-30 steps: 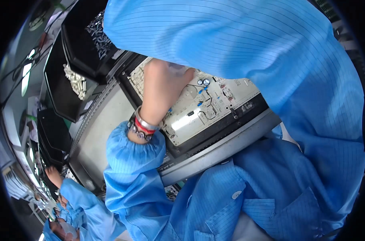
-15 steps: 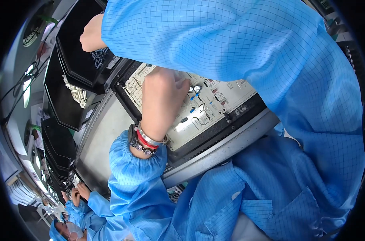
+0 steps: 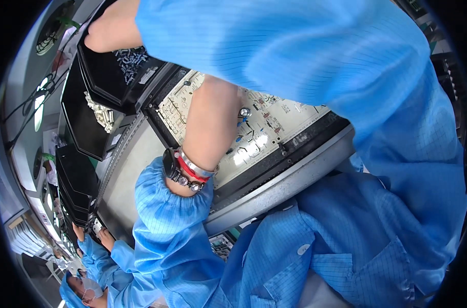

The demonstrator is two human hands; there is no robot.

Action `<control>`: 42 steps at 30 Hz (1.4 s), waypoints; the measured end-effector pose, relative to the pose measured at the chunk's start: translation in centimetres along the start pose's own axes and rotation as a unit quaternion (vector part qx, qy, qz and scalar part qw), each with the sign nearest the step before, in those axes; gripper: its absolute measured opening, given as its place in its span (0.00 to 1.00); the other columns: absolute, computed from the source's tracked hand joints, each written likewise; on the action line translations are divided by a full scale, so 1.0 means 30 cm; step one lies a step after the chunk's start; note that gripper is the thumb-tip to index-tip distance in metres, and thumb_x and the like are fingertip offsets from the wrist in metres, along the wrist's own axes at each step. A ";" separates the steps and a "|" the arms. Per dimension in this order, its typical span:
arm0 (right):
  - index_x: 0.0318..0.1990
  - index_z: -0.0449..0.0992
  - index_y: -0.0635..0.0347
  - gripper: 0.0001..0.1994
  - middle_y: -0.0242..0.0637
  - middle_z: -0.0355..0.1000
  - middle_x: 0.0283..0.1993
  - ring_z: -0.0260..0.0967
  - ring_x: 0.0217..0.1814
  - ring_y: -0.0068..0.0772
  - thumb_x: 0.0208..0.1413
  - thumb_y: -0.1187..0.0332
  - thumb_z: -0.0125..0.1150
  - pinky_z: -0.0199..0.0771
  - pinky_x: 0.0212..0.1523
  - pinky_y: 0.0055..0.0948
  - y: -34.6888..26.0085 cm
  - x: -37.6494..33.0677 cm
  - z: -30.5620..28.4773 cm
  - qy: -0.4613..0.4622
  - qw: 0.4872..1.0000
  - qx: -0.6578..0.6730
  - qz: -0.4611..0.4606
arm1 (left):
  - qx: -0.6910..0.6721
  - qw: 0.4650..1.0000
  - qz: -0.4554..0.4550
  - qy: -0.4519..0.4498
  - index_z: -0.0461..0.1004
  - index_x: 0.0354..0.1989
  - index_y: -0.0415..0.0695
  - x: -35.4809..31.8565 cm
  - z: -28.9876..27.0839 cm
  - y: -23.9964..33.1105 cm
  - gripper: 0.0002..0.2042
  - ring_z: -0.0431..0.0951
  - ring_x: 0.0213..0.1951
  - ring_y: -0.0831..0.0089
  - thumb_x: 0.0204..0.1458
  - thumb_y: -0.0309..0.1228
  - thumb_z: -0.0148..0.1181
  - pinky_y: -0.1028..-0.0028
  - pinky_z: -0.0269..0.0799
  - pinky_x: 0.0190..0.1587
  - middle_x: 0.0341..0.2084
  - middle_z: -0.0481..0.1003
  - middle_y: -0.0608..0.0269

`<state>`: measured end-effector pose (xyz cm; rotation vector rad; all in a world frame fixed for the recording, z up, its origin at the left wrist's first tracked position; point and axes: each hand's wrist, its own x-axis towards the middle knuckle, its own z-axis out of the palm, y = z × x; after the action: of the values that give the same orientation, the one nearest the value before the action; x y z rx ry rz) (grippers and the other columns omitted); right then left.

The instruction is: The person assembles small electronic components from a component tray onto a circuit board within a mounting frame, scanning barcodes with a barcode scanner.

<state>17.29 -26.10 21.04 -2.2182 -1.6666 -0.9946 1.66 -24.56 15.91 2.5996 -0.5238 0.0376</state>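
Note:
My left hand (image 3: pixel 213 115), with a black watch (image 3: pixel 169 163) and bracelets at its wrist, reaches over a pale circuit board (image 3: pixel 295 114) fitted with small components. My right sleeve covers its fingers, so what they hold is hidden. A round capacitor (image 3: pixel 244 112) stands on the board beside this hand. Stretched across the top, my right arm puts my right hand (image 3: pixel 112 31) above a black bin (image 3: pixel 97 69) with a heap of small blue parts (image 3: pixel 131 64). The fingers of that hand do not show.
Another black bin (image 3: pixel 79 126) holds white parts (image 3: pixel 101 113), and more black bins (image 3: pixel 74 174) follow down the left. A dark frame surrounds the board, with a metal rail (image 3: pixel 290 179) along its near side. At lower left sits a co-worker in a blue sleeve (image 3: pixel 125 254).
My left hand has moved farther up the board, its fingers passing out of sight under my right sleeve. My right hand has shifted up and left over the bin, uncovering more blue parts.

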 end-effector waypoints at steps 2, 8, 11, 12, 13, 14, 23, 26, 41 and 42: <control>0.34 0.73 0.63 0.07 0.38 0.72 0.29 0.72 0.32 0.38 0.48 0.73 0.52 0.73 0.31 0.31 0.009 -0.067 -0.140 -0.040 0.997 0.065 0.031 | -0.014 1.000 0.009 -0.001 0.68 0.32 0.36 0.006 -0.017 0.013 0.09 0.71 0.29 0.49 0.40 0.19 0.51 0.59 0.67 0.31 0.28 0.70 0.47; 0.29 0.72 0.63 0.03 0.37 0.70 0.23 0.69 0.24 0.34 0.49 0.74 0.53 0.70 0.26 0.30 -0.013 -0.395 -0.306 -0.093 0.900 0.402 0.143 | -0.101 0.993 0.016 -0.051 0.72 0.40 0.39 -0.072 -0.119 -0.035 0.12 0.75 0.34 0.55 0.45 0.21 0.53 0.68 0.71 0.37 0.36 0.73 0.50; 0.31 0.71 0.62 0.02 0.33 0.65 0.22 0.64 0.22 0.26 0.49 0.75 0.56 0.65 0.24 0.25 -0.067 -0.594 -0.361 -0.228 0.840 0.425 0.248 | -0.066 0.979 -0.112 0.154 0.74 0.41 0.43 -0.087 -0.276 -0.100 0.11 0.73 0.31 0.80 0.50 0.22 0.52 0.81 0.68 0.34 0.31 0.75 0.65; 0.31 0.71 0.62 0.02 0.33 0.65 0.22 0.64 0.22 0.26 0.49 0.75 0.56 0.65 0.24 0.25 -0.088 -0.643 -0.374 -0.231 0.840 0.420 0.253 | -0.023 0.957 -0.082 0.279 0.74 0.40 0.41 -0.084 -0.319 -0.169 0.09 0.70 0.26 0.83 0.52 0.22 0.50 0.85 0.65 0.31 0.27 0.74 0.69; 0.32 0.72 0.62 0.03 0.34 0.67 0.23 0.64 0.23 0.28 0.49 0.76 0.57 0.67 0.26 0.26 -0.115 -0.680 -0.382 -0.220 0.825 0.438 0.282 | -0.092 0.917 -0.128 0.367 0.73 0.38 0.38 -0.121 -0.375 -0.271 0.08 0.68 0.25 0.82 0.52 0.22 0.49 0.85 0.64 0.30 0.25 0.72 0.67; 0.32 0.72 0.62 0.04 0.35 0.68 0.24 0.65 0.24 0.30 0.48 0.77 0.58 0.68 0.27 0.27 -0.138 -0.709 -0.383 -0.211 0.808 0.453 0.312 | 0.019 0.886 -0.180 0.426 0.71 0.38 0.37 -0.141 -0.415 -0.391 0.08 0.68 0.25 0.79 0.52 0.22 0.49 0.80 0.65 0.31 0.26 0.71 0.64; 0.29 0.75 0.59 0.05 0.32 0.70 0.32 0.65 0.38 0.35 0.42 0.75 0.62 0.66 0.41 0.31 -0.203 -0.773 -0.347 -0.124 0.914 0.340 0.184 | -0.027 0.957 -0.288 -0.027 0.70 0.43 0.33 -0.219 -0.458 -0.616 0.11 0.66 0.26 0.85 0.52 0.23 0.50 0.83 0.62 0.29 0.25 0.71 0.66; 0.28 0.74 0.59 0.05 0.31 0.69 0.31 0.64 0.39 0.34 0.40 0.75 0.63 0.63 0.43 0.30 -0.209 -0.780 -0.337 -0.141 0.904 0.352 0.199 | 0.080 0.963 -0.254 -0.046 0.73 0.38 0.34 -0.214 -0.467 -0.604 0.08 0.68 0.22 0.83 0.50 0.22 0.52 0.81 0.64 0.25 0.18 0.70 0.67; 0.35 0.74 0.61 0.12 0.36 0.68 0.35 0.65 0.40 0.39 0.38 0.81 0.59 0.65 0.43 0.34 -0.231 -0.804 -0.336 -0.100 0.936 0.291 0.169 | 0.161 0.970 -0.183 -0.006 0.75 0.37 0.36 -0.203 -0.453 -0.634 0.10 0.77 0.28 0.71 0.46 0.18 0.53 0.76 0.71 0.32 0.26 0.76 0.55; 0.35 0.74 0.61 0.11 0.36 0.68 0.35 0.65 0.40 0.39 0.39 0.81 0.58 0.65 0.43 0.34 -0.231 -0.800 -0.332 -0.102 0.935 0.295 0.169 | 0.162 0.969 -0.184 -0.008 0.75 0.37 0.36 -0.198 -0.452 -0.619 0.10 0.77 0.28 0.71 0.46 0.18 0.53 0.76 0.71 0.32 0.26 0.76 0.55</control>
<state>3.69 -47.59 12.27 -2.1146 -1.3419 -0.1447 3.95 -1.09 18.70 2.9785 -0.0328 -0.0235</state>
